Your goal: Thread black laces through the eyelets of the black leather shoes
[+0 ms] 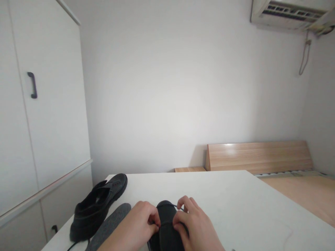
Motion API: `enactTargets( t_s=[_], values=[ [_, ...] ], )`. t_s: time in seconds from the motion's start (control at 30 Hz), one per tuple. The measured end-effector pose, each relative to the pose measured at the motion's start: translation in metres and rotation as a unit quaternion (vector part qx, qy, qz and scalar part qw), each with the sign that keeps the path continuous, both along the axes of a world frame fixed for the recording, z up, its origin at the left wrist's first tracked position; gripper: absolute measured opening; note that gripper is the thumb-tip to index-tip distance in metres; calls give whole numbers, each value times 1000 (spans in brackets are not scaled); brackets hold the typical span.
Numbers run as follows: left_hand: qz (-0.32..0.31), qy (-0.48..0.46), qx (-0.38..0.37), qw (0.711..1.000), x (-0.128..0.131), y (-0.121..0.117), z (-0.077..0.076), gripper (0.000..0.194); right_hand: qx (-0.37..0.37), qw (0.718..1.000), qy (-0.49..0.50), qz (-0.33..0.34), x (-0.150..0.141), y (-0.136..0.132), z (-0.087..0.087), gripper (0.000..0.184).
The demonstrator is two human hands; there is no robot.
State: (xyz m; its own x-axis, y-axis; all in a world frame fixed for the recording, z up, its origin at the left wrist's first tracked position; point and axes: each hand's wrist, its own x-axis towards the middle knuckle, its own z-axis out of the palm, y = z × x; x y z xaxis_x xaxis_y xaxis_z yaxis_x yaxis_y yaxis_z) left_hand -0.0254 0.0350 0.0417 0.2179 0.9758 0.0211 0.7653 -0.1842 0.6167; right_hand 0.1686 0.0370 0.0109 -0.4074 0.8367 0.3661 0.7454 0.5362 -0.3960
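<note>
A black shoe [165, 223] stands on the white table [235, 205] right in front of me, toe pointing away. My left hand [140, 223] is closed at its left side, fingers pinched on a thin black lace. My right hand [192, 221] is closed at its right side, pinching the lace [176, 206] where it loops over the toe. A second black shoe [98, 205] lies to the left near the table's edge. A grey insole [111, 223] lies flat between the two shoes.
A white wardrobe [39, 122] with a dark handle [32, 85] stands close on the left. Beyond the table a wooden bed frame [259, 157] rests against the wall. An air conditioner [290, 14] hangs at the top right.
</note>
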Motion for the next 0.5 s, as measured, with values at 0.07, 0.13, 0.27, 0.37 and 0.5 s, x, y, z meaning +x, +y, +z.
enactTargets(
  t_s=[0.07,0.13,0.27,0.37,0.5],
  values=[
    [0,6,49,999,2,2,3,21,14,996,75,40,-1,5,1,22],
    [-10,-41,87,995,7,1,9,18,-16,985,159,67,-3,9,3,17],
    [-44,-228,73,970,17,-2,29,8,-128,910,382,100,-7,13,14,28],
    [-63,-327,54,941,18,-4,46,20,-162,858,471,129,-7,12,29,43],
    [-97,-403,-20,910,14,-5,57,39,-226,842,454,183,-4,10,54,39]
  ],
)
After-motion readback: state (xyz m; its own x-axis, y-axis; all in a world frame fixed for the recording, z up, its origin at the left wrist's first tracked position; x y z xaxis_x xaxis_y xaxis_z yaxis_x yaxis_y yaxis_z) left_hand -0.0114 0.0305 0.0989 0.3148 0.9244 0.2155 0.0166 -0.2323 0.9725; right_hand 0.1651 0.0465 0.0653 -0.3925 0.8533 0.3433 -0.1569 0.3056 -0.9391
